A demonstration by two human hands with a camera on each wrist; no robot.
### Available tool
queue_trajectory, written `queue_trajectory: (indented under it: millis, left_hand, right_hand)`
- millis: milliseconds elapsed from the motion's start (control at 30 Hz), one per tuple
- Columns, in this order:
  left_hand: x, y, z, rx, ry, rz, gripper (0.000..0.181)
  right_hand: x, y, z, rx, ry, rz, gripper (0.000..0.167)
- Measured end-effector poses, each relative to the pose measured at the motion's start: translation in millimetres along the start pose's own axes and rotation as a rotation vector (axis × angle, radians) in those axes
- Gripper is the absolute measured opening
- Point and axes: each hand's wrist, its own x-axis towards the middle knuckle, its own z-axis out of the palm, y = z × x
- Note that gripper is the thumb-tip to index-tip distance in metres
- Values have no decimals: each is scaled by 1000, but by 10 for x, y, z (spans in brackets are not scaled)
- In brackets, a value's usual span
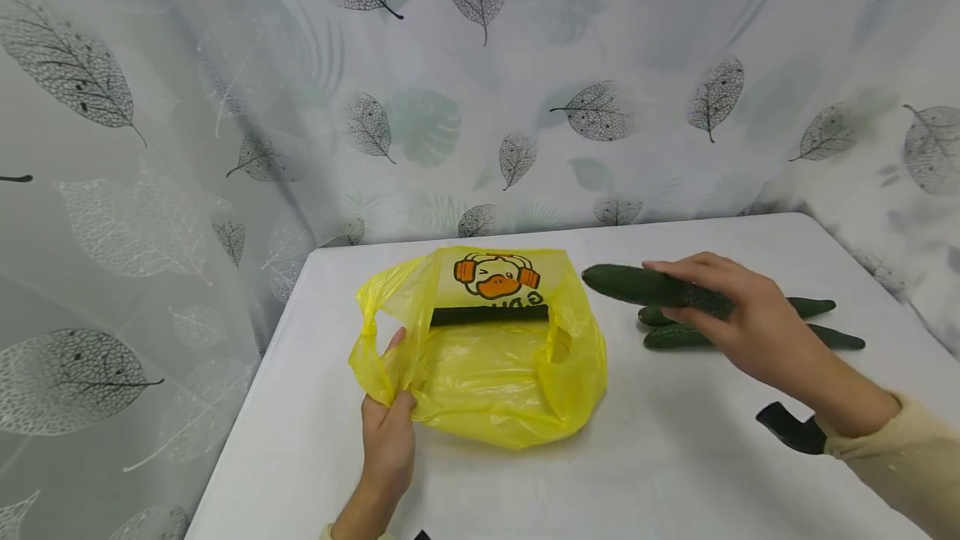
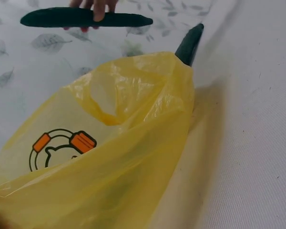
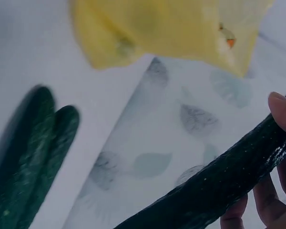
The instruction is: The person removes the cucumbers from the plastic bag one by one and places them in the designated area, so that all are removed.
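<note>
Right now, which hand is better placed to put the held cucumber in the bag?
Right, I'd say. The right hand grips the cucumber just right of the bag. The left hand holds the bag's left side, so it would probably have to let go first.

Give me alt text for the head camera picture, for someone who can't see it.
A right hand holds a cucumber beside an open yellow bag with a duck print, which the left hand grips at its left side. What looks like another cucumber lies in the bag; two more lie on the white table, partly hidden by the right hand.
</note>
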Motion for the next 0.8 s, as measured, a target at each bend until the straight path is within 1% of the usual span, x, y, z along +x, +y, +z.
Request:
queue_trajectory:
  millis: [133, 267, 467, 567, 800]
  left_hand:
    - [-5, -4, -5, 3, 2, 1, 76]
    - [-6, -6, -10, 13, -2, 6, 75]
    - [2, -11, -13, 2, -13, 27, 76]
    - [6, -14, -12, -5, -17, 30, 76]
    - [0, -22, -11, 6, -15, 11, 77]
  right_hand:
    - [-153, 183, 31, -117, -91, 30, 74]
    - [-322, 399, 77, -207, -157, 41, 69]
    - [-564, 704, 117, -277, -221, 88, 64]
    - [-670, 844, 130, -303, -236, 85, 63]
    - [-828, 1084, 159, -381, -214, 16, 66]
